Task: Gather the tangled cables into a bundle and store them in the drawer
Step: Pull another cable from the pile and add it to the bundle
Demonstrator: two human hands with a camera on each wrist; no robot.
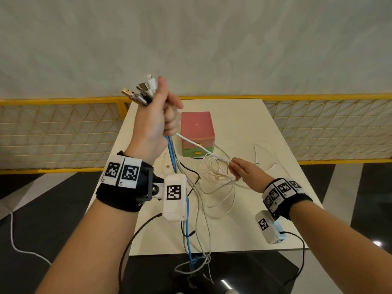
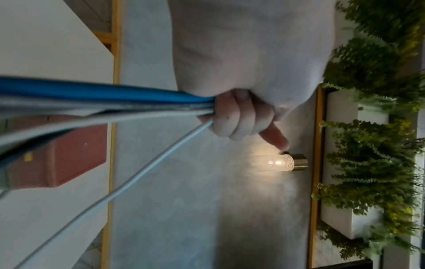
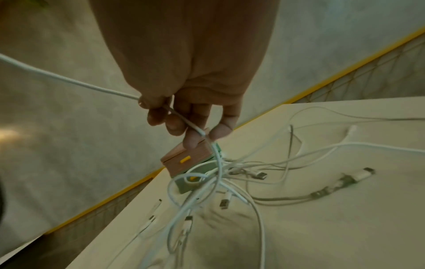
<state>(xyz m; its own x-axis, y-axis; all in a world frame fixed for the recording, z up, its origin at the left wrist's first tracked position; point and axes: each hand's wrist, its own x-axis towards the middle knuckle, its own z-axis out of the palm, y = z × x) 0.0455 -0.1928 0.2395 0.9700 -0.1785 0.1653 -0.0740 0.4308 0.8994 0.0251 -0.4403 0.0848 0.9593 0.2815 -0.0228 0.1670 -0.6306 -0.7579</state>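
A bunch of mixed cables (image 1: 172, 158), among them a thick blue one and several thin white and grey ones, is gripped in the fist of the raised left hand (image 1: 157, 117), whose fingers are curled tightly round it. The metal and white plug ends (image 1: 141, 91) stick out of the top of the fist and point up toward 11 o'clock, while the long axis of the bunch runs nearly straight down toward 6 o'clock, past the near edge of the cream rectangular desk (image 1: 244, 230), where the loose ends hang below the desktop. One thin white cable (image 1: 199, 146) is stretched taut from the bottom of the left fist toward 4 o'clock and is pinched between the thumb and fingertips of the right hand (image 1: 246, 172), the other fingers being loosely bent. Below the right hand a loose tangle of thin white cables (image 3: 230, 174) is spread on the desk, its plugs pointing in various directions. The small plastic drawer unit (image 1: 198, 132), pink on top with a green lower tier and yellow handles, stands at 12 o'clock from the tangle, toward the far side of the desk; both visible drawer fronts appear pushed in. A yellow-framed mesh railing (image 1: 318, 128) runs behind the desk.
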